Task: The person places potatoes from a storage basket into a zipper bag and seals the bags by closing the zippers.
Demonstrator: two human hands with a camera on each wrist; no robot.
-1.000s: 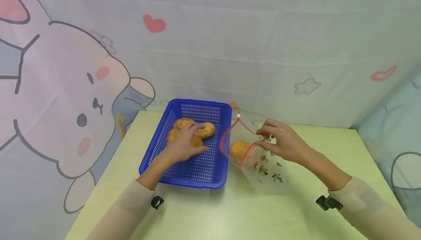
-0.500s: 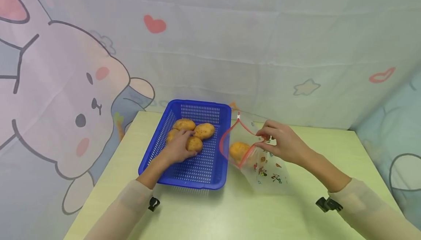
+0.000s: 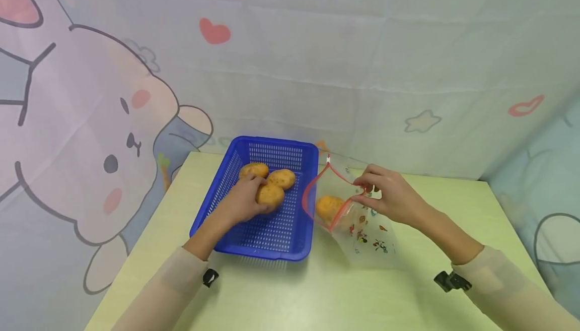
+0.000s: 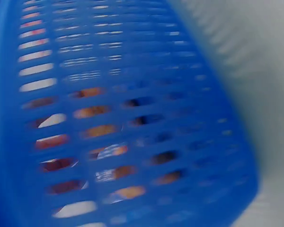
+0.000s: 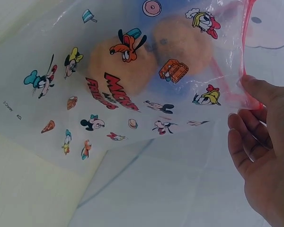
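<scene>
From the head view I see my left hand (image 3: 242,201) down in the blue basket (image 3: 290,249), a rectangular plastic one with perforated walls and floor. Its fingers are curled round a potato (image 3: 271,194), rounded and matt tan-skinned. Just beyond my fingertips lie two more potatoes (image 3: 282,178), touching each other, towards the basket's far end. My right hand (image 3: 390,197) pinches the red-zippered rim of a clear zip bag (image 3: 362,230), thin glossy film printed with small cartoon figures; the mouth gapes towards the basket. One bagged potato (image 3: 329,205) sits inside, just left of those pinching fingers.

The left wrist view is blurred: I make out only the basket's blue slotted wall (image 4: 123,118), with orange patches showing through the slots. The fingers are out of sight there.

In the right wrist view my fingers (image 5: 255,142) lie bent at the bag's red edge, thumb tip against the zip. The film is wrinkled and see-through, and through it I see the potato (image 5: 125,66) as a rounded tan lump.
</scene>
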